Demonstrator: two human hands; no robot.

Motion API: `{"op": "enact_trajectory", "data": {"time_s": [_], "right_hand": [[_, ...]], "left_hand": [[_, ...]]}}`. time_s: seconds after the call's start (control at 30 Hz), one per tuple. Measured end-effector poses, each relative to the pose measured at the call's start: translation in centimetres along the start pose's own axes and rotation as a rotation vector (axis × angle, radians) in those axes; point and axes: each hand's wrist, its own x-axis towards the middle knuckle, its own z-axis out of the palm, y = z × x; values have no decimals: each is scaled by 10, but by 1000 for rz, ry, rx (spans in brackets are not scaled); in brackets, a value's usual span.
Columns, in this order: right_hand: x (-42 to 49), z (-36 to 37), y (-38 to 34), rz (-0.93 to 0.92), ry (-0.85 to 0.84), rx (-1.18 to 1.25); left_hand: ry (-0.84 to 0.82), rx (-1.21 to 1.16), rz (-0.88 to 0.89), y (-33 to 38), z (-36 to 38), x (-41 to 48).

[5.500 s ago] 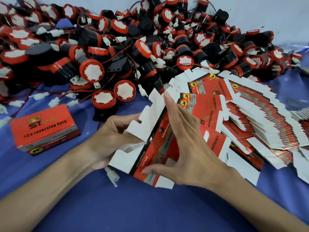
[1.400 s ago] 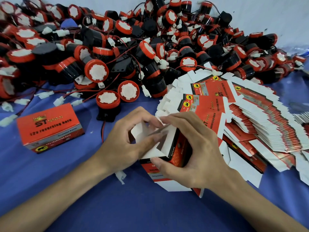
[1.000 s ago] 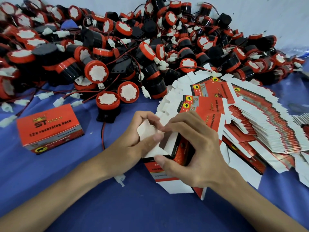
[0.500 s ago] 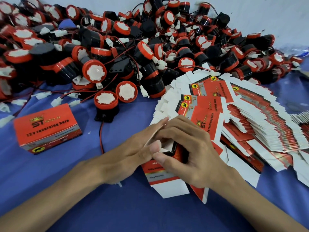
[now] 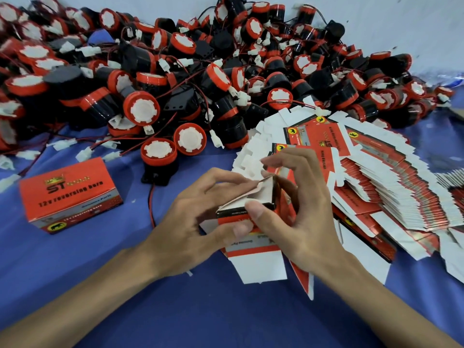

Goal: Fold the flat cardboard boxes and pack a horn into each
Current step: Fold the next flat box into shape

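Cardboard box (image 5: 253, 244), half-folded on a blue cloth (image 5: 226, 312), is pinched by left hand (image 5: 185, 222) and right hand (image 5: 301, 222) beside heaped horns (image 5: 200, 71).

Blue tablecloth (image 5: 75, 285) (creased at right), pale wall (image 5: 376, 11) behind

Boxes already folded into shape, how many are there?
2: a closed box lying at the left, and a part-folded box held by the left hand and right hand. Others may be hidden.

The closed red box (image 5: 70, 194) by the left edge of the blue surface (image 5: 175, 310) says "ST" and "12v reversing horn". The words on the flat boxes (image 5: 376, 184) are too blurry to read.
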Motion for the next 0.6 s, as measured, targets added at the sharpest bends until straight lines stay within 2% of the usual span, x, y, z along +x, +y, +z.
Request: {"op": "enact_trajectory", "data": {"time_s": [0.1, 0.2, 0.33, 0.6], "right_hand": [[1, -5, 1, 100, -136, 11], [1, -10, 3, 190, -331, 158], [0, -7, 5, 83, -266, 179], [-3, 1, 9, -28, -183, 214]], "left_hand": [[127, 71, 74, 4, 2, 1], [251, 271, 221, 6, 1, 4], [258, 308, 324, 7, 2, 3], [223, 231, 317, 2, 4, 1]]}}
